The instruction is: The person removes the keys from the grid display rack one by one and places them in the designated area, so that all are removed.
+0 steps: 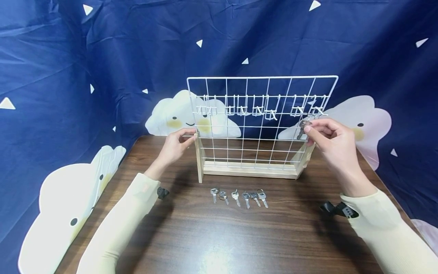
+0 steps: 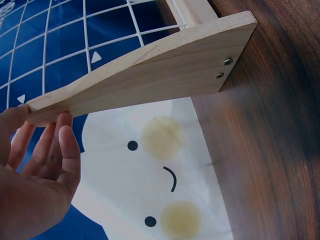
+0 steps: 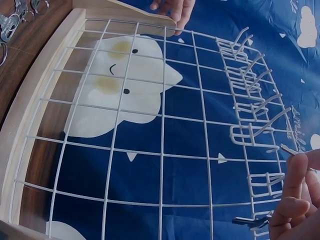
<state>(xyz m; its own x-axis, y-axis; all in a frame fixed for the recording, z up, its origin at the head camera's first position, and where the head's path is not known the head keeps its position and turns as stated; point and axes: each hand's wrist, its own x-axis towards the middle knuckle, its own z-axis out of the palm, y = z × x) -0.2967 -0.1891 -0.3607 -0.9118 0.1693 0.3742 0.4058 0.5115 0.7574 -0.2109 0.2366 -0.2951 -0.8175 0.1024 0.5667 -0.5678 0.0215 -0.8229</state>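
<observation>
A white wire grid rack (image 1: 251,139) stands on a wooden base, with several white hooks (image 1: 257,110) along its upper part. My left hand (image 1: 176,146) pinches the top end of the rack's left wooden side piece (image 2: 145,75) between thumb and fingers. At the grid's right side, my right hand (image 1: 333,142) holds a key (image 1: 302,129) just below the rightmost hooks. In the right wrist view the key's dark metal (image 3: 250,220) shows in front of the wires, partly covered by the fingers. Whether its ring touches a hook, I cannot tell.
Several keys with rings (image 1: 236,196) lie in a row on the brown wooden table (image 1: 191,232), in front of the rack. A blue curtain (image 1: 137,45) with white clouds and triangles hangs close behind it and down the left.
</observation>
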